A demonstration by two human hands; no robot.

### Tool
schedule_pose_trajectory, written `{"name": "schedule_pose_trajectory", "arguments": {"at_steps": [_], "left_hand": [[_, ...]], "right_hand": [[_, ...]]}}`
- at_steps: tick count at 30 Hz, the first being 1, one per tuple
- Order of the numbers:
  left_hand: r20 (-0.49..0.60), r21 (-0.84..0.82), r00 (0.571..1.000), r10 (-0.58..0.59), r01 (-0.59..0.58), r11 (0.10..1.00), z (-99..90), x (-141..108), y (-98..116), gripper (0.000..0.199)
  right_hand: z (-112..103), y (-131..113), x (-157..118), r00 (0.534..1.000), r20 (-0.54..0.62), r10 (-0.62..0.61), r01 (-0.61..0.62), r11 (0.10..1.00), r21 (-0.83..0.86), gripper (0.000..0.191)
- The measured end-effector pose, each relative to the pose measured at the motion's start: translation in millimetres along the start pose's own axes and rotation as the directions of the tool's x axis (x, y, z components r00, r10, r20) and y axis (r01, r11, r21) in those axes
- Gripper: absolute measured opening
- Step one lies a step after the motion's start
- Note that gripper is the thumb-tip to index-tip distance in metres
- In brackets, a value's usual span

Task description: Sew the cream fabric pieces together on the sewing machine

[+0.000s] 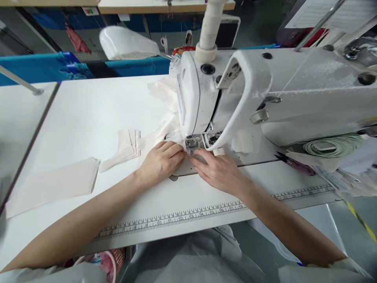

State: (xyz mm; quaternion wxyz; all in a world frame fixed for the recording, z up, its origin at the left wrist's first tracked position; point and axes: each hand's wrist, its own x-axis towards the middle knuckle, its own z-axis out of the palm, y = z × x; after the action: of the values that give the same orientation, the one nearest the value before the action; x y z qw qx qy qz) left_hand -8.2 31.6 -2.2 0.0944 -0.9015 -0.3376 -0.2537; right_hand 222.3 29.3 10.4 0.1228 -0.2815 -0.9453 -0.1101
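A white sewing machine (pixel 194 90) stands over the table, its presser foot (pixel 192 144) low on the metal needle plate. Pale pink fabric (pixel 159 133) runs from behind the machine head down to the foot. My left hand (pixel 161 159) is closed on this fabric just left of the foot, fingers curled and pressed together. Close in front of the foot, my right hand (pixel 219 173) has its fingertips together at the fabric's edge, near the left fingertips. The fabric under the fingers is mostly hidden.
Cut pale pieces, a small stack (pixel 125 147) and a long panel (pixel 55 184), lie to the left. Thread snips (pixel 297 163) and a coil of pale green cord (pixel 332 145) rest at right. A printed ruler (pixel 176 218) follows the table's front edge.
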Motion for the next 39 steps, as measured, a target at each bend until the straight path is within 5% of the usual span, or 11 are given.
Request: {"name": "schedule_pose_trajectory", "arguments": {"at_steps": [10,20,39], "left_hand": [[-0.005,-0.064,0.999,-0.049,0.048,0.997,0.3,1.6,0.8,0.015],[-0.030,0.061,0.995,0.094,-0.092,0.994,-1.4,1.8,3.4,0.014],[0.020,0.089,0.992,0.121,-0.123,0.988,-5.6,2.6,4.0,0.014]], "right_hand": [[1.0,-3.0,-1.2,1.000,-0.019,-0.006,0.006,1.000,-0.004,0.025],[-0.6,-5.7,-0.8,0.998,-0.056,-0.005,0.003,1.000,-0.028,0.023],[2.1,-0.6,-7.3,0.998,-0.059,-0.020,0.023,0.998,0.050,0.025]]}}
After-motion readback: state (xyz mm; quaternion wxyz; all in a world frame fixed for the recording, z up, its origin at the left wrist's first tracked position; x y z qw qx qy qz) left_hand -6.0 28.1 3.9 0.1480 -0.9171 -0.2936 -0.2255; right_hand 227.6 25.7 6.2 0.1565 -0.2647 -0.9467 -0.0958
